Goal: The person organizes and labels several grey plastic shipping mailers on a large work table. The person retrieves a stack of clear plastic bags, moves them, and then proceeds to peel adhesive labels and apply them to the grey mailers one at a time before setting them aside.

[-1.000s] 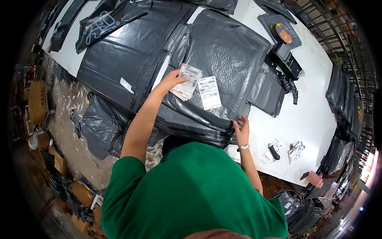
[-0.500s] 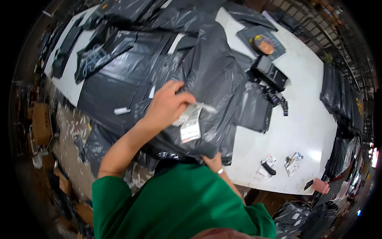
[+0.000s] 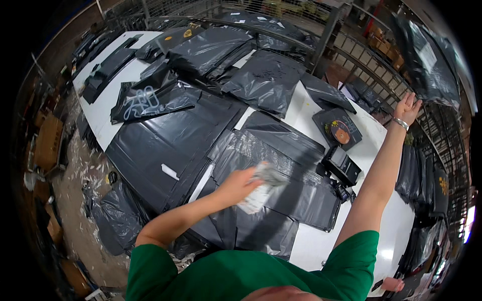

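Observation:
My left hand point(image 3: 237, 186) is closed on a bunch of white paper labels point(image 3: 254, 199), blurred by motion, over the black plastic bags on the table. At the upper right, my right arm stretches far out. My right hand point(image 3: 406, 109) has its fingers extended, and a filled black plastic package point(image 3: 434, 67) with a white label is in the air just beyond the fingertips. Whether fingertips and package still touch is hard to make out. Below my left hand lie flat black bags point(image 3: 301, 193), partly in shadow.
The white table point(image 3: 389, 215) carries a wide stack of black bags point(image 3: 160, 145), a bag with pale scribbled lines point(image 3: 143, 104), a black open box point(image 3: 342, 165) and a dark packet with a round cartoon print point(image 3: 337, 129). Metal railings point(image 3: 371, 65) stand behind. Packages point(image 3: 412, 173) line the right side.
My right hand has swung from the table's near edge to the upper right, and the large black package has left the table with it. My left hand, still holding the labels, is lower and farther right.

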Available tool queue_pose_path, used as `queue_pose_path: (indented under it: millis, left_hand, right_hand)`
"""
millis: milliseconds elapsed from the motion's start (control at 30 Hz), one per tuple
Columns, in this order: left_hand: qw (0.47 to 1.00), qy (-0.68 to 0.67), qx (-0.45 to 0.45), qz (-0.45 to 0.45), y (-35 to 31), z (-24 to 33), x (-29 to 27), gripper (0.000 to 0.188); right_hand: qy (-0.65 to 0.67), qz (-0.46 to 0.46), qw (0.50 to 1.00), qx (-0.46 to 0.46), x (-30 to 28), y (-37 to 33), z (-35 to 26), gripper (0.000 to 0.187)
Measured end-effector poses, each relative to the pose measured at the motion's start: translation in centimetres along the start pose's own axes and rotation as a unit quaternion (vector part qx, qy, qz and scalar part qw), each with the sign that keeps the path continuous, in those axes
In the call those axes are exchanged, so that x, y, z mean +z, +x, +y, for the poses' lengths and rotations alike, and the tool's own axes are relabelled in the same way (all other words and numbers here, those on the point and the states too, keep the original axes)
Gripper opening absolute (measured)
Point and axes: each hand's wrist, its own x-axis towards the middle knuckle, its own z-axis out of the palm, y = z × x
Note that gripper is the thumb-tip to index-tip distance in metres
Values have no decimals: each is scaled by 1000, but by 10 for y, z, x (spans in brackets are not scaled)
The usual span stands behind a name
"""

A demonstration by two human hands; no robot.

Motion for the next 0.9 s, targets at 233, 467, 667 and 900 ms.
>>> queue_pose_path:
  millis: [233,467,667,900]
  left_hand:
    - [916,64,-217,332,-105,-295,-55,27]
    - [856,271,-298,325,-123,-323,-90,30]
    - [883,211,-225,353,-135,-342,-81,31]
    - [911,120,-243,312,-126,-317,-102,14]
  right_hand:
    - [-470,-329,704,418,-62,-201,160,36]
    - [-500,-468,487,543,-56,-379,324,32]
    - [-451,-407,584,538,-54,-469,490,36]
    - [-593,-329,553,483,-30,-466,634,87]
